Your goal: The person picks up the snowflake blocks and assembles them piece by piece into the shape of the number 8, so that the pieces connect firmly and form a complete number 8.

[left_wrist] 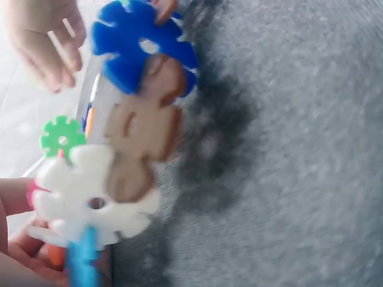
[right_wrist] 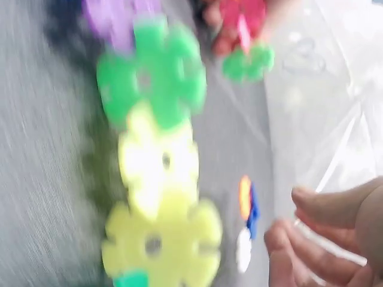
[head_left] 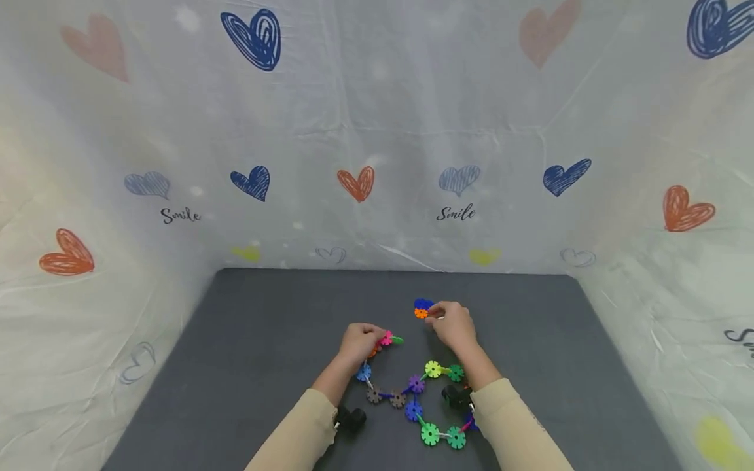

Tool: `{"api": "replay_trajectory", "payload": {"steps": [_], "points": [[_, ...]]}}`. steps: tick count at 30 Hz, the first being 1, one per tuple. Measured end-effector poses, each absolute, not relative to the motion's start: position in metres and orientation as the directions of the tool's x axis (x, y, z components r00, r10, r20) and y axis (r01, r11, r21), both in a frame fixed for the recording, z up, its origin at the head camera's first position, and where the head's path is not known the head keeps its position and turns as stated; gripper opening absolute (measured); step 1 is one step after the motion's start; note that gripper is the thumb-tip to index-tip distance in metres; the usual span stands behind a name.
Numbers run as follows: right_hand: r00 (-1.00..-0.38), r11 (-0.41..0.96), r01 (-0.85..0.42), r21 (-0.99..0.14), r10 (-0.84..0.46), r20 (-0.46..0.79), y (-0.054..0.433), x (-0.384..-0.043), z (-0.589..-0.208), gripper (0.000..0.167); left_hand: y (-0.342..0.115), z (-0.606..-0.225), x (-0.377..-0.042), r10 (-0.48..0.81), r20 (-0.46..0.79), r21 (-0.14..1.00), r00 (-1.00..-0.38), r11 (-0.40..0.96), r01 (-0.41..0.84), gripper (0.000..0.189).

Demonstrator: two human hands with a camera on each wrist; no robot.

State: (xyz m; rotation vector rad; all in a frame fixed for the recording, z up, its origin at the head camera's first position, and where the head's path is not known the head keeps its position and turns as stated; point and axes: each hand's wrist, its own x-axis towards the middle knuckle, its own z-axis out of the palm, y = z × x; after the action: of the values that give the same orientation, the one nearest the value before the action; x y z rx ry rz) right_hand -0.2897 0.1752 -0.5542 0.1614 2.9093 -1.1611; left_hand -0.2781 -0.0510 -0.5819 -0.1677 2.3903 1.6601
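Observation:
A chain of notched, flower-shaped plastic discs winds over the dark table. My left hand (head_left: pixel 358 341) pinches the pink disc (head_left: pixel 386 338) at its far left end, where a green disc (head_left: pixel 402 340) is joined on. In the left wrist view a white disc (left_wrist: pixel 96 197) of the chain hides part of that hand. My right hand (head_left: pixel 450 324) hovers beside a small group of loose discs, with blue (head_left: pixel 423 303), orange (head_left: pixel 421 314) and white (right_wrist: pixel 243 250) ones. Its thumb and fingers are apart with nothing between them in the right wrist view.
The chain runs through a purple disc (head_left: pixel 416 383), a yellow disc (head_left: pixel 432 369) and green discs (head_left: pixel 430 434) between the forearms, partly under the right wrist. The grey table (head_left: pixel 265 366) ends at a white cloth backdrop (head_left: pixel 400 235) printed with hearts.

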Motion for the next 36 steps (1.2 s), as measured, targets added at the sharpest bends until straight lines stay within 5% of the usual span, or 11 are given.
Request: {"api": "replay_trajectory", "payload": {"steps": [7, 13, 20, 29, 36], "points": [[-0.981, 0.769, 0.192, -0.609, 0.157, -0.112, 0.193, -0.305, -0.564, 0.039, -0.053, -0.578, -0.282, 0.083, -0.163, 0.888, -0.983, 0.447, -0.109, 0.017], [-0.973, 0.776, 0.229, -0.587, 0.172, -0.152, 0.199, -0.31, -0.568, 0.03, -0.05, -0.576, -0.282, 0.174, -0.127, 0.86, -0.977, 0.51, -0.021, 0.016], [-0.967, 0.758, 0.254, -0.601, 0.184, -0.175, 0.193, -0.303, -0.557, 0.025, -0.041, -0.577, -0.283, 0.307, 0.041, 0.711, -0.951, 0.66, 0.244, 0.022], [-0.969, 0.529, 0.226, -0.818, 0.032, -0.246, 0.159, -0.274, -0.561, 0.013, -0.038, -0.586, -0.291, 0.283, 0.043, 0.661, -0.958, 0.711, 0.24, 0.009], [-0.969, 0.445, 0.222, -0.867, 0.002, -0.247, 0.149, -0.265, -0.576, 0.01, -0.04, -0.587, -0.288, 0.271, 0.054, 0.727, -0.961, 0.649, 0.224, 0.008]]}}
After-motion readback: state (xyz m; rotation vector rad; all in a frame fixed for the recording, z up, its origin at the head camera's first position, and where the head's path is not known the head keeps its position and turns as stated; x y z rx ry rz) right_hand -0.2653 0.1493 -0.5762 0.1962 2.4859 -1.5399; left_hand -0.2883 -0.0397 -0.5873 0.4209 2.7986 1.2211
